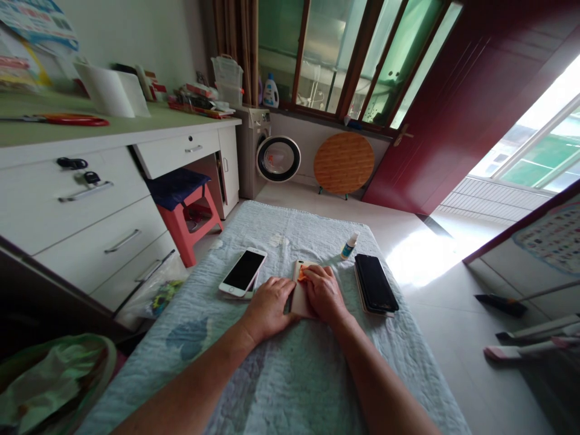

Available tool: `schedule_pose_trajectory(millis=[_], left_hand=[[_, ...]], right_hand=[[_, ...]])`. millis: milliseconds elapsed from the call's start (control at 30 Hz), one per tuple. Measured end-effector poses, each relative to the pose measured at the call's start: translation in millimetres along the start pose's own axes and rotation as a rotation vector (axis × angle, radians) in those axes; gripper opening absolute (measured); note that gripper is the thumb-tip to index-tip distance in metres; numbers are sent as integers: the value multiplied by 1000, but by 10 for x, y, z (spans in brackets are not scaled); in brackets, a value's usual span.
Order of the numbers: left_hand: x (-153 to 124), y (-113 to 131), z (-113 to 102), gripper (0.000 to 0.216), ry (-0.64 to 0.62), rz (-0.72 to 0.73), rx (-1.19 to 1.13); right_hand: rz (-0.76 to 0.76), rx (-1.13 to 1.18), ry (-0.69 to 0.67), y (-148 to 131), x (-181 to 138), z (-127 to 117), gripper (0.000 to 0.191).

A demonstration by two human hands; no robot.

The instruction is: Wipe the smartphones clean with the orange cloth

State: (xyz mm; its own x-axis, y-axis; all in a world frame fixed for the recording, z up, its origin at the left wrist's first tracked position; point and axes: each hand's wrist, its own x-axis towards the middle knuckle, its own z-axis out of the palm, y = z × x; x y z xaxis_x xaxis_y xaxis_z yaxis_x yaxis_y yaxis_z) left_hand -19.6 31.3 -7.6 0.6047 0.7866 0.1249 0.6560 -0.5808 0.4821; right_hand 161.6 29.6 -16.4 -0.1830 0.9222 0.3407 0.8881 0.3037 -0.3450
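A pale phone [299, 289] lies face down on the cloth-covered table [290, 374], right in front of me. My left hand [268, 307] rests against its left edge with the fingers curled, holding it still. My right hand [322, 291] presses a small orange cloth [302, 273] onto the phone's top end, fingers closed over it. A white phone [243, 272] with a dark screen lies to the left, on top of another thin item. Two dark phones [375, 283] are stacked to the right. A small spray bottle [349, 246] lies beyond them.
White desk with drawers [104, 199] runs along the left, a red stool [188, 208] tucked under it. A bag with a green lining [49, 380] sits at bottom left. A washing machine [267, 154] and a round wooden board [343, 163] stand by the far wall. Broom handles [530, 338] lie on the floor, right.
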Motion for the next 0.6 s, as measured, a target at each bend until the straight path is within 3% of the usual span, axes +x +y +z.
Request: schedule_pose_trajectory(millis=[600], left_hand=[[-9, 2, -5, 45, -19, 1, 29]], right_hand=[[98, 27, 26, 109, 145, 111, 33]])
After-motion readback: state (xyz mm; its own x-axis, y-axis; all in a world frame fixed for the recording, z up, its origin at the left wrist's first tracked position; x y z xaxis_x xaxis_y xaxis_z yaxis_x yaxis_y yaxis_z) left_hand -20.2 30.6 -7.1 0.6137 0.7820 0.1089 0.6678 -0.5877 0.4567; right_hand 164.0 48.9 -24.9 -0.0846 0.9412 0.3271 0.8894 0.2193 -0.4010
